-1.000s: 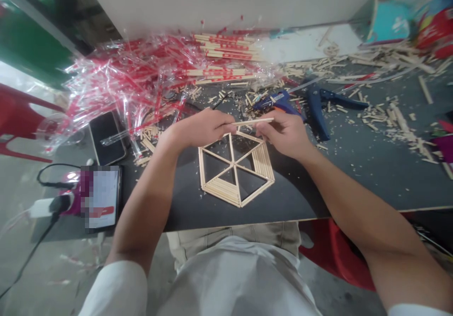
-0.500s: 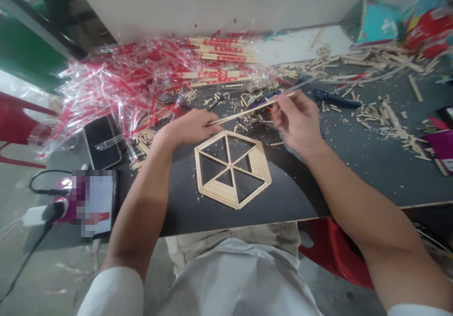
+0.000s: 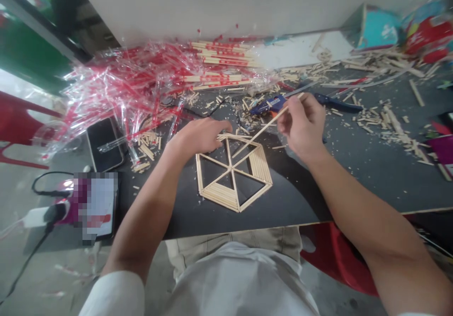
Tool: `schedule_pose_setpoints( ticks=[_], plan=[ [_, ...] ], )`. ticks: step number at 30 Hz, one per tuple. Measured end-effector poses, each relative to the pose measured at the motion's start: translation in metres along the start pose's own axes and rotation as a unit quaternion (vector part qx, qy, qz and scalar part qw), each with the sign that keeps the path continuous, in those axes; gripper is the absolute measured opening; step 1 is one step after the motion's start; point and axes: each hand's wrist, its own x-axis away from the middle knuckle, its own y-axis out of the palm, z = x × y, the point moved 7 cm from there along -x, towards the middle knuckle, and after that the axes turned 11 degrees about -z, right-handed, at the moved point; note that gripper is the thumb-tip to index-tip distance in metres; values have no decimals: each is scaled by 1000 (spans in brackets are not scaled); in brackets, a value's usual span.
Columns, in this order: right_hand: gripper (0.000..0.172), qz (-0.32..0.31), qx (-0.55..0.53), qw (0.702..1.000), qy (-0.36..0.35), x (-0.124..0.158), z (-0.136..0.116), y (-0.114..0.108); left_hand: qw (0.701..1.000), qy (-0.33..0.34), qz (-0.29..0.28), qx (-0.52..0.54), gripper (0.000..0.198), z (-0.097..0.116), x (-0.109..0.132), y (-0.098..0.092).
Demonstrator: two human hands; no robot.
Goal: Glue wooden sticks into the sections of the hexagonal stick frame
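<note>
A flat hexagonal frame of pale wooden chopsticks (image 3: pixel 219 194), with spokes meeting at its centre, lies on the dark table. Two of its sections are filled with rows of sticks. My right hand (image 3: pixel 303 124) is closed on a long thin chopstick (image 3: pixel 264 129), which slants down to the left with its lower end over the frame. At the frame's far left corner, my left hand (image 3: pixel 203 135) pinches a short piece of chopstick (image 3: pixel 239 137) along the far edge. Its fingertips are partly hidden. A blue glue gun (image 3: pixel 268 105) lies behind my right hand.
Red-and-clear wrappers (image 3: pixel 116 80) and wrapped chopsticks (image 3: pixel 226 54) are heaped at the back. Cut stick scraps (image 3: pixel 382 122) litter the right side, near blue-handled pliers (image 3: pixel 339 103). Two phones, one dark (image 3: pixel 104 143), and a power adapter with cables (image 3: pixel 60 207) lie left.
The stick that spanned both hands is now apart: a short piece is at my left hand, a longer one in my right. The longer one has tilted down toward the frame.
</note>
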Motion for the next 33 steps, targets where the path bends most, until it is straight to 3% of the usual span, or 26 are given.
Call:
schedule_pose_setpoints(
  ticks=[6,17,23,30,33],
  plan=[
    [52,-19,53,998,-13,-6,9,-2,997,-8,37,-65,38,5,0,-3],
    [49,-12,18,1000,10,-3,8,-1,997,-31,-30,-64,38,7,11,1],
    [44,-13,22,1000,8,-5,12,-3,996,-8,-86,-3,51,0,-2,17],
    [40,-20,20,1000,5,-5,11,-2,993,72,-76,48,49,1,-9,17],
    [41,-8,4,1000,-5,-5,9,-2,994,66,-73,56,43,-1,-9,16]
  ],
)
